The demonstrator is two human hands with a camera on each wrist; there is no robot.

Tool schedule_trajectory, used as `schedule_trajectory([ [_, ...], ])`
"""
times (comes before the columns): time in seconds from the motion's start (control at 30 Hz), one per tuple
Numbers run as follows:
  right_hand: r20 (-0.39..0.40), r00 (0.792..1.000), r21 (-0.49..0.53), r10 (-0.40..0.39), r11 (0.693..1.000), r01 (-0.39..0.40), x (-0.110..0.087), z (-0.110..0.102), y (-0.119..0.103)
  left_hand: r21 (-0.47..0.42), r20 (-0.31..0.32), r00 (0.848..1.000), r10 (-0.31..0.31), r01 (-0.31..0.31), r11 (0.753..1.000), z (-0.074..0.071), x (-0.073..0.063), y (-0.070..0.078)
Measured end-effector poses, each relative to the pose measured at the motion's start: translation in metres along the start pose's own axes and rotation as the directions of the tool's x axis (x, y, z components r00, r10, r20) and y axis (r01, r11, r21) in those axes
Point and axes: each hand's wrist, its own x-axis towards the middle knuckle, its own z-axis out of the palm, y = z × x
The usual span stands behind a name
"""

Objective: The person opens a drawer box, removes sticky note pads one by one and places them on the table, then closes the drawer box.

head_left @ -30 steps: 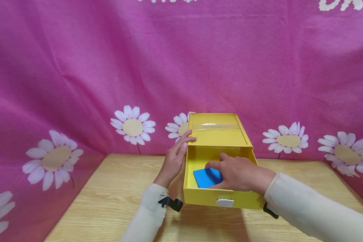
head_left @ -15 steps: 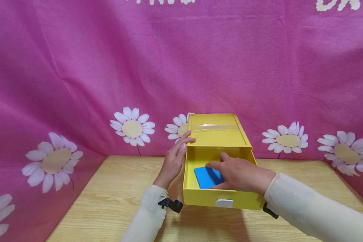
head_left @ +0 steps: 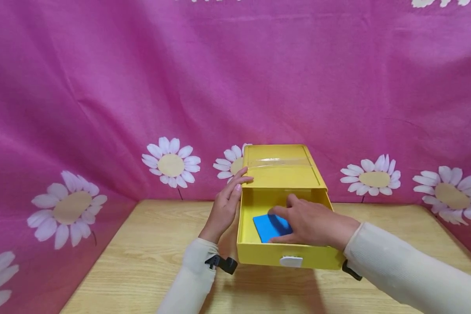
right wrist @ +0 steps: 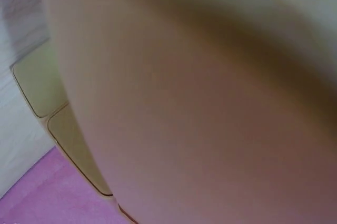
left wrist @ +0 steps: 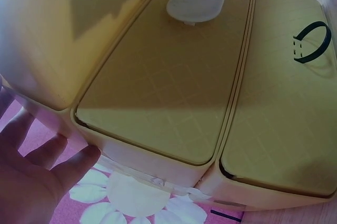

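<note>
A yellow drawer unit (head_left: 280, 178) stands on the table, its top drawer (head_left: 255, 253) pulled out toward me. Inside lies a flat blue square (head_left: 264, 229), partly covered by my right hand (head_left: 312, 222). The thumb and index finger of that hand span the square at opposite edges; the other fingertips are mostly hidden. My left hand (head_left: 225, 207) rests along the unit's left side, fingertips over its top edge. In the left wrist view, my left hand (left wrist: 29, 187) has its fingers spread against the yellow side. A close blur of my right hand (right wrist: 184, 108) fills most of the right wrist view.
A white pull tab (head_left: 291, 261) sits on the drawer front. Lower drawers show in the left wrist view, one with a white tab (left wrist: 195, 6), another with a black loop (left wrist: 316, 45). A pink flowered cloth (head_left: 298, 87) hangs behind the wooden table (head_left: 141, 261).
The blue square has shifted slightly to the right in the drawer together with my right hand. My left hand keeps its place on the unit.
</note>
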Motion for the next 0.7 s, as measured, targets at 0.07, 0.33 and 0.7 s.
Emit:
schedule_trajectory([
  [0.07,0.021,1.0,0.002,-0.006,1.0,0.006,0.0006,-0.0009,-0.0002,0.001,-0.004,1.0,0.007,-0.007,1.0,-0.0007,0.0002,-0.0008],
  [0.33,0.004,1.0,0.02,0.013,1.0,-0.013,-0.0007,-0.0001,0.0004,-0.003,-0.002,1.0,0.009,-0.009,1.0,-0.0004,0.0004,-0.0007],
  [0.7,0.032,0.999,0.022,-0.024,0.999,0.024,0.0017,-0.0008,0.0009,0.001,-0.009,1.0,0.029,-0.029,1.0,-0.0013,0.001,-0.0013],
])
